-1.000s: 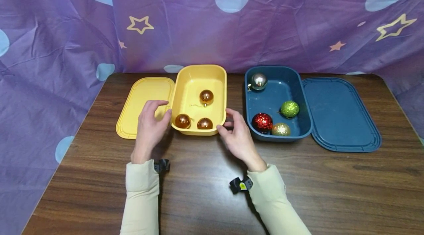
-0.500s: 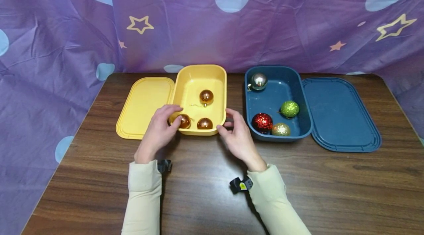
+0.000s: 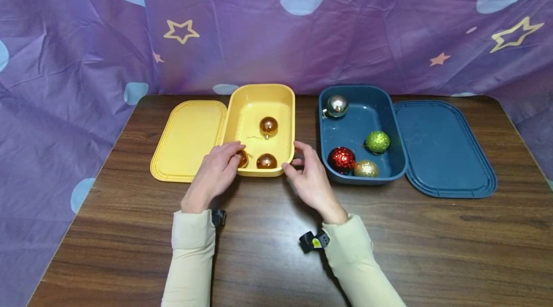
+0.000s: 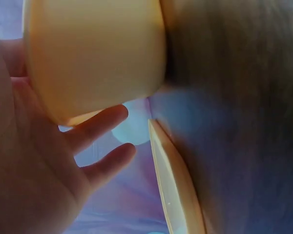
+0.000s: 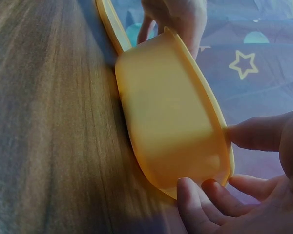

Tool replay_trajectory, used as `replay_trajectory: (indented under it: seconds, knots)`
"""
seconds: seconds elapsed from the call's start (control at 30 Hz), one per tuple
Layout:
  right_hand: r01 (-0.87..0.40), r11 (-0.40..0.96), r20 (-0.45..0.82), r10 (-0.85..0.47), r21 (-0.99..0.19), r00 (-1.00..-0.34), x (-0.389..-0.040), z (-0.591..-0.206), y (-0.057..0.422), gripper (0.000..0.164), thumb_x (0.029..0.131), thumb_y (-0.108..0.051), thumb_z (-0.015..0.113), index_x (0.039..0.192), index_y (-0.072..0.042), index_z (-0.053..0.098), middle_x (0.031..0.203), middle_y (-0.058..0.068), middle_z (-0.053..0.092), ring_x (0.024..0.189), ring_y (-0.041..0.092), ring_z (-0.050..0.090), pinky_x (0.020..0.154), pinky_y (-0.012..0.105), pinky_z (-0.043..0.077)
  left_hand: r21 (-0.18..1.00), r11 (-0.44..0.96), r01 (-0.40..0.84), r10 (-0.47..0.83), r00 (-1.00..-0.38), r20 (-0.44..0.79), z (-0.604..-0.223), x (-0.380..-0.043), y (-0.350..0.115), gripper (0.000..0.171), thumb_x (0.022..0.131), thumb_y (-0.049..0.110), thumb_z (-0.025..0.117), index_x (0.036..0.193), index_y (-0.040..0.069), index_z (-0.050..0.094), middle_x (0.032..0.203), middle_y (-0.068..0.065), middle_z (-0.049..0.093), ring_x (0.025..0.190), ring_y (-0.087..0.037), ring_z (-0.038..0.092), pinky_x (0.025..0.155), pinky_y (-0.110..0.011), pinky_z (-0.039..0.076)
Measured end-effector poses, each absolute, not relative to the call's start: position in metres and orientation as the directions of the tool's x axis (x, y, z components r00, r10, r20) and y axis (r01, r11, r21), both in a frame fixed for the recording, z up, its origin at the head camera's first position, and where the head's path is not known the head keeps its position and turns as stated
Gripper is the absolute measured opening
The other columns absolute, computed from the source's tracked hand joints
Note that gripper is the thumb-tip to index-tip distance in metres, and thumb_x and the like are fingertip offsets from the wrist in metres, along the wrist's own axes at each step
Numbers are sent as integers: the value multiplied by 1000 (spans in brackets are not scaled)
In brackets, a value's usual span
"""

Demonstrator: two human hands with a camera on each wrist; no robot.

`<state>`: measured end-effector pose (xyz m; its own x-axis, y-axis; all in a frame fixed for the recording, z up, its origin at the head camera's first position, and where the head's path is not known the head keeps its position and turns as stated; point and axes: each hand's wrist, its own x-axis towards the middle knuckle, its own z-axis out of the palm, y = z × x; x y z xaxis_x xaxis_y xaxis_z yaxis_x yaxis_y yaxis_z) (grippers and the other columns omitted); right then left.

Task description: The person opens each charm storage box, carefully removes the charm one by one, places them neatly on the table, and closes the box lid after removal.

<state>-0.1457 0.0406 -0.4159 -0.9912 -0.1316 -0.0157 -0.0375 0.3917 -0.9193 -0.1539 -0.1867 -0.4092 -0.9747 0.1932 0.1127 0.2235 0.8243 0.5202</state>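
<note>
A yellow plastic box (image 3: 259,173) holds several amber Christmas baubles. My left hand (image 3: 216,172) reaches over its front left corner, thumb and forefinger at the bauble (image 3: 243,158) there and covering part of it; I cannot tell whether they pinch it. In the left wrist view, two fingers of the left hand (image 4: 44,161) stretch straight outside the box wall (image 4: 97,53). My right hand (image 3: 308,177) holds the box's front right corner, thumb at the rim and fingers against the outer side. Two more baubles (image 3: 268,127) lie in the box's middle and at its front wall.
A yellow lid (image 3: 190,139) lies left of the box. To the right stands a blue box (image 3: 371,181) with silver, green, red and gold baubles, its blue lid (image 3: 445,148) beside it. A purple patterned cloth (image 3: 242,33) hangs behind the wooden table (image 3: 259,249).
My left hand has moved right from the box's left side, over the rim and onto the front left bauble. The right hand has stayed at its corner.
</note>
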Motion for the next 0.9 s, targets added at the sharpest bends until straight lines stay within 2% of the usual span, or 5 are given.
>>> replay_trajectory:
  seconds: [0.13, 0.33, 0.7, 0.9]
  knots:
    - [-43, 393, -11, -133, -918, -991, -145, -416, 40, 62, 89, -11, 64, 143, 0, 37, 136, 20, 47, 110, 32, 60, 88, 39, 55, 492, 852, 179, 177, -983, 51, -410, -154, -184, 40, 97, 21, 42, 133, 10, 57, 143, -10, 52, 130, -32, 47, 106, -52, 38]
    - [-47, 396, -6, -134, -917, -991, -145, -416, 40, 61, 89, -11, 64, 143, 0, 37, 136, 20, 47, 110, 32, 61, 88, 39, 55, 465, 875, 137, 138, -990, 31, -410, -154, -182, 46, 93, 21, 43, 136, 11, 53, 142, -9, 52, 129, -32, 47, 105, -51, 38]
    - [-37, 395, -17, -131, -918, -991, -146, -416, 40, 61, 89, -11, 64, 143, -1, 37, 136, 19, 46, 111, 32, 60, 88, 39, 55, 451, 886, 109, 121, -993, 1, -409, -154, -178, 40, 95, 23, 43, 132, 16, 59, 129, -7, 58, 121, -32, 52, 96, -51, 43]
    - [-34, 397, -19, -131, -917, -991, -146, -415, 40, 61, 90, -11, 64, 143, -1, 37, 136, 19, 47, 111, 33, 60, 88, 40, 55, 426, 899, 103, 117, -993, -7, -408, -153, -178, 42, 95, 25, 42, 133, 19, 58, 130, -7, 59, 120, -34, 53, 94, -52, 45]
